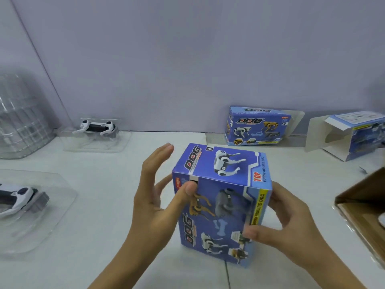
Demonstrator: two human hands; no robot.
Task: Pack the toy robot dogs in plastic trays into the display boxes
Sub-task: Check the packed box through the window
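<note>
We've got the closed display box at centre frame, standing on end on the desk. Right hand has the grip: thumb on the front face, fingers curled round the right edge, likely to steady it upright. Left hand is mostly spread, fingers straight and off the left side, only the thumb pressing the front face just under the top flap; we'd guess it's seating the flap. Box is glossy printed card, sharp folded edges, rigid enough to take a one-sided hold.

Outward: two toy robot dogs wait in clear trays, one at left edge, one at upper left. Thin moulded plastic, shiny, wide flanges, likely flexy. Stack of clear ribbed trays far upper left. Second closed box against the wall upper right; an open box lying at right edge, flaps out, ready for loading. Brown carton lower right.
</note>
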